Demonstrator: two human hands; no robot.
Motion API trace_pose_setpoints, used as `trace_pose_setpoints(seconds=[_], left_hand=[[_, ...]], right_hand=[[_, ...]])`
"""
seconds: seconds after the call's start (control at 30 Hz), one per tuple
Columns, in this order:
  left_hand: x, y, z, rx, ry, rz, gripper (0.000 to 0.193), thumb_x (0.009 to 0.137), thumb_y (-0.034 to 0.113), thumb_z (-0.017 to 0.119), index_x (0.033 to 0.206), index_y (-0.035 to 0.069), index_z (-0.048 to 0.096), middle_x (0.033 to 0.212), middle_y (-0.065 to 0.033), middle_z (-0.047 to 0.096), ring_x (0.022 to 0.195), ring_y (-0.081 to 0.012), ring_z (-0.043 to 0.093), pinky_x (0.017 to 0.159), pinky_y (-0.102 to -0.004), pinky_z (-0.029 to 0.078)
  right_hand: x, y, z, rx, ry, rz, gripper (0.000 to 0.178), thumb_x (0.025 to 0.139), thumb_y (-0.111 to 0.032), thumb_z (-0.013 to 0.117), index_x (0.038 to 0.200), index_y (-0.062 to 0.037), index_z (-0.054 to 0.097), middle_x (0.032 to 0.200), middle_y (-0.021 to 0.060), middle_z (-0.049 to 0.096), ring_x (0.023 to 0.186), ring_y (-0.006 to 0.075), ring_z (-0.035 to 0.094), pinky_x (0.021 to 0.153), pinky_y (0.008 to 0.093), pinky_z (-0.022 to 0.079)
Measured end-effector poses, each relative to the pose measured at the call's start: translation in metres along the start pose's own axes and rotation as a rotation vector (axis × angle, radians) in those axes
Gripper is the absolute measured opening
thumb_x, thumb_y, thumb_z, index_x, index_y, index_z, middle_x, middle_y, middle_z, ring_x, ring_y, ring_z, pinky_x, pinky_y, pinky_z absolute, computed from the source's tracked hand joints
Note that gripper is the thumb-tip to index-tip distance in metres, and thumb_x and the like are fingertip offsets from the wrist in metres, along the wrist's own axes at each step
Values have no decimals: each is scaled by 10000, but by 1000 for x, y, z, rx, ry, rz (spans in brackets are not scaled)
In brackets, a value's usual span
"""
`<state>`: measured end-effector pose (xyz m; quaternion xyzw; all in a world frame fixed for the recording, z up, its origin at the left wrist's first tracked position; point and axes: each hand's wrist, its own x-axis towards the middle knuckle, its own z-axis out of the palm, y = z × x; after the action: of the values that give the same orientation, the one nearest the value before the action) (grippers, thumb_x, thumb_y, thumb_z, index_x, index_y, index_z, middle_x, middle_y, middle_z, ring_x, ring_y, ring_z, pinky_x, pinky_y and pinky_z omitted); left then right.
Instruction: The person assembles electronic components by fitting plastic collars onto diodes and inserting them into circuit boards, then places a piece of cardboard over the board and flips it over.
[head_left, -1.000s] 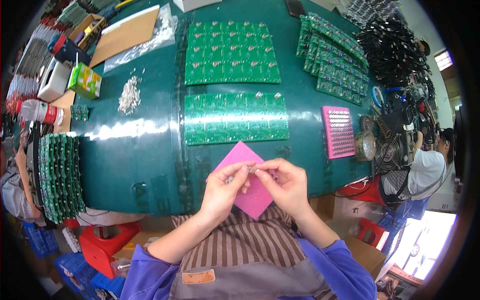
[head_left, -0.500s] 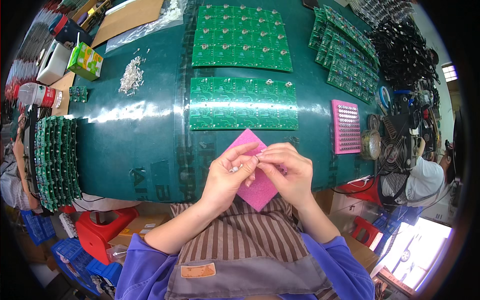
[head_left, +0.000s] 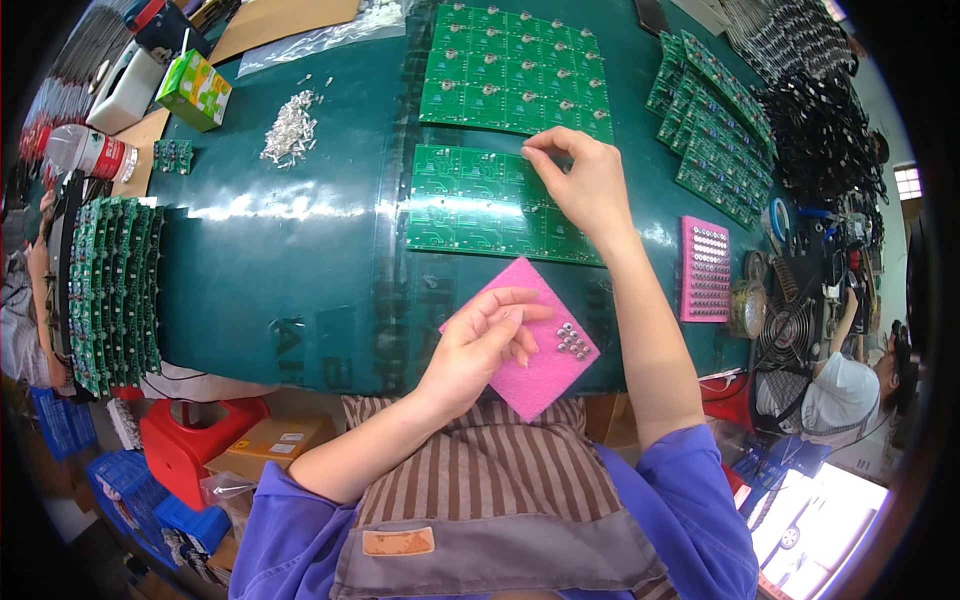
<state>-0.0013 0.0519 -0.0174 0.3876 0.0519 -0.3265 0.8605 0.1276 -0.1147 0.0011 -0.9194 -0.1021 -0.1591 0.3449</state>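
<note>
Right hand (head_left: 580,185): thumb and forefinger together, contents unclear — over green rectangular circuit panel (head_left: 468,197) | Left hand (head_left: 478,342): loosely curled, grip unclear, above pink foam square (head_left: 526,388) | Small round silver metal parts (head_left: 572,342) right of it — probably for easy reach

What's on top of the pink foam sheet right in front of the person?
On the pink foam sheet: a cluster of small round metallic parts toward its right corner. The left hand covers the left side, so anything beneath it can't be seen.
</note>
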Motion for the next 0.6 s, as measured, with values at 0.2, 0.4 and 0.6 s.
trace_pose_setpoints(seconds=[0.2,0.4,0.6], left_hand=[[1,2,-3,16,-13,-36,284,975,226,398,1152,15,465,1056,-145,592,709,-109,532,643,-237,443],[3,-1,-3,12,-18,-28,310,987,281,350,1123,29,469,1026,-173,604,664,-109,530,608,-233,443],[2,-3,-5,12,-22,17,284,986,302,340,1055,57,466,1045,-200,599,640,-105,521,586,-222,433]], right_hand=[[6,-2,1,16,-95,135,95,767,-87,655,827,-15,670,750,121,670,683,201,661,646,295,513],[7,0,0,13,-88,178,103,766,-105,661,830,-25,674,756,109,676,694,188,665,663,294,518],[6,-2,2,19,-84,184,101,764,-108,665,821,-26,672,745,105,675,687,188,663,664,290,518]])
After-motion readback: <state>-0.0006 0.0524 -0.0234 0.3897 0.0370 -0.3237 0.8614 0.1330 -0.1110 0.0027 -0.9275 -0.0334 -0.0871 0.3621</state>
